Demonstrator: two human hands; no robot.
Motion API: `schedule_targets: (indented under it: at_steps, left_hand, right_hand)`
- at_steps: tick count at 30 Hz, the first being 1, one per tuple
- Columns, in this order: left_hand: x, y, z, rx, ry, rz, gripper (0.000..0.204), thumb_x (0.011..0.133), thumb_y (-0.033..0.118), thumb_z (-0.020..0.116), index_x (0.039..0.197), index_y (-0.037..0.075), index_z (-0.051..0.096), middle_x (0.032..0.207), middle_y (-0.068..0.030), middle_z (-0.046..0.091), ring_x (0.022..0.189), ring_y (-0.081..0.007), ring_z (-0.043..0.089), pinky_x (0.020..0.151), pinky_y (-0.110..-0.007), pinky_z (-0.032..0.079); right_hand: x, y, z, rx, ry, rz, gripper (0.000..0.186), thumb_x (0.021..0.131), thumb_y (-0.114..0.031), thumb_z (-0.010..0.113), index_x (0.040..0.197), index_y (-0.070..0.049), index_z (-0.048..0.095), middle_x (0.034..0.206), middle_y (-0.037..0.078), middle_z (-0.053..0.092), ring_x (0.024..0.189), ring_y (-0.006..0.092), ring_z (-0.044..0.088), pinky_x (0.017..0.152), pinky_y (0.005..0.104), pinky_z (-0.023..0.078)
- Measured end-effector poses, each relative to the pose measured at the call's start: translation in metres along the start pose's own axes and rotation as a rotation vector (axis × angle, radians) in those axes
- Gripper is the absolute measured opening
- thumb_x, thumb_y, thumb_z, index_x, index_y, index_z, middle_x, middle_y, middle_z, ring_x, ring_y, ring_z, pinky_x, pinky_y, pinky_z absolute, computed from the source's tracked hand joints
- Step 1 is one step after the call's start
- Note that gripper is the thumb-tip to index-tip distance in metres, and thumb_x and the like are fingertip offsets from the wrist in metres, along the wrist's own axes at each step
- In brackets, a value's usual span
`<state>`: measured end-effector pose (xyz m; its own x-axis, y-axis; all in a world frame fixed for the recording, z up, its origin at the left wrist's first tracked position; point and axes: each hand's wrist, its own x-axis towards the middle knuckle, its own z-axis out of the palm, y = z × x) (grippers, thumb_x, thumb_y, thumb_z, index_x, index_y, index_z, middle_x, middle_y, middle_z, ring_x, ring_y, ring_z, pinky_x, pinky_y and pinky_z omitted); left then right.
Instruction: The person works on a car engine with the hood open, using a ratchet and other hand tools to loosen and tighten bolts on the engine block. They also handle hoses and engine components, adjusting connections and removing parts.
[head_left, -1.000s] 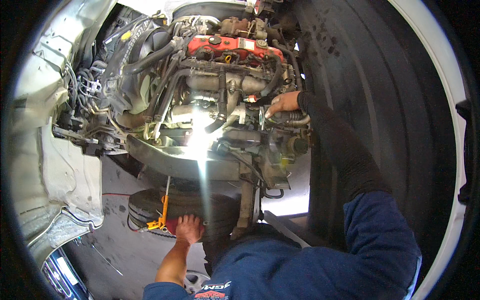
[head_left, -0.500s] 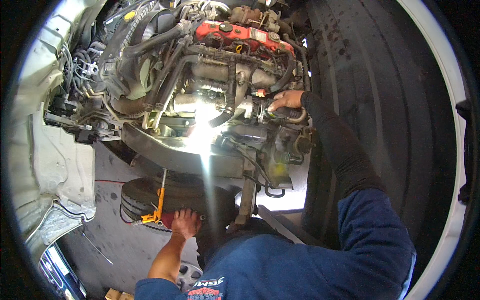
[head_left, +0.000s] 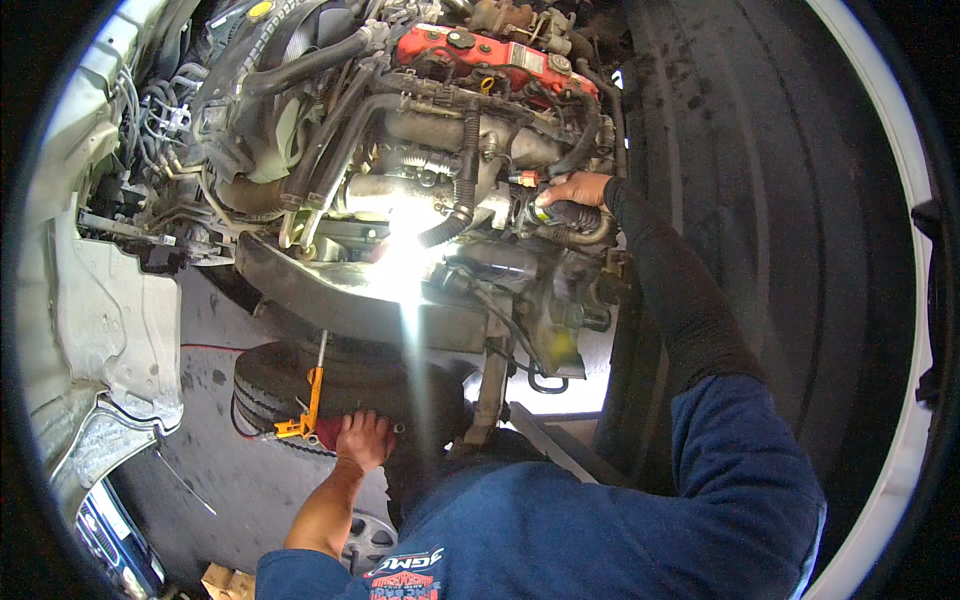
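Observation:
At the right side of the engine point(head_left: 490, 140), my right hand point(head_left: 578, 190) is closed over a dark ribbed part point(head_left: 575, 215). A curved metal pipe point(head_left: 590, 235) runs just below it, and an orange-red connector point(head_left: 524, 178) sits by the fingertips. My left hand point(head_left: 365, 440) rests on the tyre point(head_left: 270, 385), its fingers bent over a dark red thing point(head_left: 327, 432) whose kind I cannot make out. Beside that hand lies an orange air blow gun point(head_left: 312, 405) with a thin metal tube. Both palms are hidden.
A bright light point(head_left: 405, 255) glares over the lower middle of the engine. The red valve cover point(head_left: 485, 58) lies at the far side. A dark ridged panel point(head_left: 760, 200) stands on the right, pale bodywork point(head_left: 125, 310) on the left. A red hose point(head_left: 210, 346) reaches the tyre.
The view has shifted slightly, so the tyre and left hand appear a little further left and the right hand a little further right. Both hands stay at the same things.

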<state>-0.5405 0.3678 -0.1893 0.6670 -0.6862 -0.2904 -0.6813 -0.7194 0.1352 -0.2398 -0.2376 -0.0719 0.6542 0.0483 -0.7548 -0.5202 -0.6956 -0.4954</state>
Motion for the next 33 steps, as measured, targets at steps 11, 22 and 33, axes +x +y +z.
schedule_targets:
  at_steps: [11,22,33]
  left_hand:
    - [0.001,-0.001,0.002,0.000,0.003,-0.005,0.040,0.084,0.047,0.069,0.106,0.013,0.069,0.103,-0.0095,0.063,0.105,-0.0290,0.059,0.091,-0.049,0.044]
    - [-0.002,-0.002,0.009,-0.017,0.034,0.000,0.034,0.084,0.046,0.069,0.098,0.014,0.069,0.100,-0.0091,0.062,0.102,-0.0290,0.059,0.092,-0.049,0.043]
    - [-0.003,-0.003,0.008,-0.057,0.045,-0.004,0.033,0.085,0.044,0.069,0.099,0.013,0.069,0.104,-0.0103,0.063,0.103,-0.0297,0.059,0.094,-0.048,0.044]
  right_hand:
    - [0.010,0.006,-0.008,-0.159,-0.048,-0.044,0.071,0.078,-0.066,0.078,0.120,-0.009,0.079,0.126,0.010,0.073,0.116,0.0261,0.063,0.104,0.0372,0.046]
    - [0.002,-0.001,-0.009,-0.010,-0.117,0.009,0.069,0.084,-0.064,0.076,0.127,-0.010,0.076,0.127,0.007,0.073,0.116,0.0200,0.062,0.105,0.0332,0.045]
    - [-0.007,-0.008,-0.008,0.047,-0.073,0.069,0.062,0.086,-0.055,0.079,0.129,-0.011,0.076,0.130,0.007,0.072,0.118,0.0201,0.064,0.106,0.0323,0.045]
